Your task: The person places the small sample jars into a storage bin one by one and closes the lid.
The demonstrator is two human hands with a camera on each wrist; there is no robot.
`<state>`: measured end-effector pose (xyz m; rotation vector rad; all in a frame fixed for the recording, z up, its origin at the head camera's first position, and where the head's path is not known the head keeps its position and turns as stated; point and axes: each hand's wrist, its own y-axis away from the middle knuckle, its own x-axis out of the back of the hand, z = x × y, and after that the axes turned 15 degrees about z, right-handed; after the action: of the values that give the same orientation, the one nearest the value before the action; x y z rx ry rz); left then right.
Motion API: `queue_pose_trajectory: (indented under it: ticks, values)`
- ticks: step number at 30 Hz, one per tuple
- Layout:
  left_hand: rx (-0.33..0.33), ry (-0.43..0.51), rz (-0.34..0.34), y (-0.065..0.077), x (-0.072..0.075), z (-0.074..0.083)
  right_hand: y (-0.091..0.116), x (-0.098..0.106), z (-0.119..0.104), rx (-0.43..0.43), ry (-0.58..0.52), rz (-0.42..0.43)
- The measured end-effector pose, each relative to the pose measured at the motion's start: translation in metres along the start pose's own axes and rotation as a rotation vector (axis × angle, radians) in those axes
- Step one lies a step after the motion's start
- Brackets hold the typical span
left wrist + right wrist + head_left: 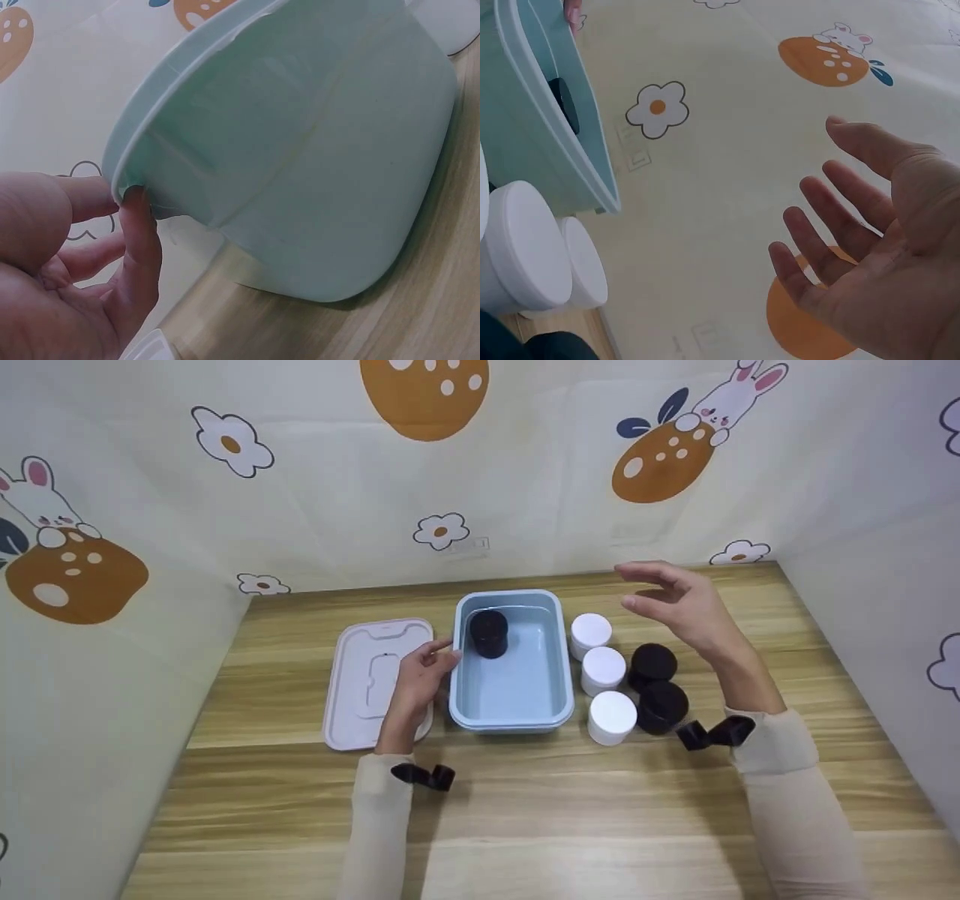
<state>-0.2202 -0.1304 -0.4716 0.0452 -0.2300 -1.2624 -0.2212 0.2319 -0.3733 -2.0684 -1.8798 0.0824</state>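
A light blue plastic bin stands mid-table with one black lidded jar in its far left corner. My left hand pinches the bin's left rim; in the left wrist view, thumb and finger lie on either side of the rim. My right hand hovers above the table to the right of the bin, holding nothing, its fingers spread and loosely bent in the right wrist view. Below it are several jars: three white ones, the nearest a white jar, and two black ones, the nearer a black jar.
A pale lid with a recessed panel lies flat left of the bin, partly under my left hand. Behind the wooden table hangs a cream curtain printed with rabbits and flowers. It also closes off both sides.
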Motion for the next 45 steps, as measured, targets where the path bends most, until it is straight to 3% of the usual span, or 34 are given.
queue_pose_trajectory:
  ticks: [5,12,18,34,45]
  values:
    - [0.019,-0.015,0.001,0.0,0.0,0.002,0.008,0.014,0.017,-0.026,0.023,0.032]
    - [0.016,-0.025,0.0,0.0,0.0,0.0,0.014,0.029,0.047,-0.06,-0.045,0.085]
    - [0.016,-0.016,0.0,0.001,0.0,0.001,0.018,0.034,0.066,-0.11,0.016,0.082]
    - [0.032,0.02,-0.011,0.001,-0.002,0.001,0.022,0.034,0.088,-0.21,0.274,-0.138]
    - [0.034,0.004,-0.002,0.0,0.0,-0.001,0.023,0.027,0.081,-0.289,0.321,-0.214]
